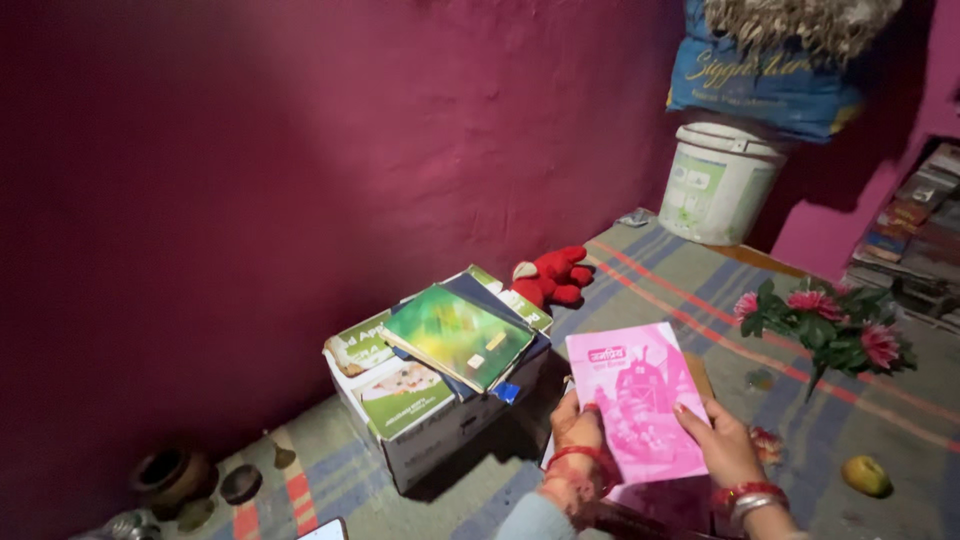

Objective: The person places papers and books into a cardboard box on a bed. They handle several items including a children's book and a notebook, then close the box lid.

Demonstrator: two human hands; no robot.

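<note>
Both hands (650,440) gripping pink booklet (640,400), cardboard box (440,420) seemingly topped with books (460,335)

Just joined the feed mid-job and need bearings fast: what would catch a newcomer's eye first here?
The pink booklet, held up at centre bottom by the left hand and right hand. To its left, a cardboard box carries a green-covered book, with a red plush toy behind it by the magenta wall. Pink flowers lie on the striped cloth at right.
</note>
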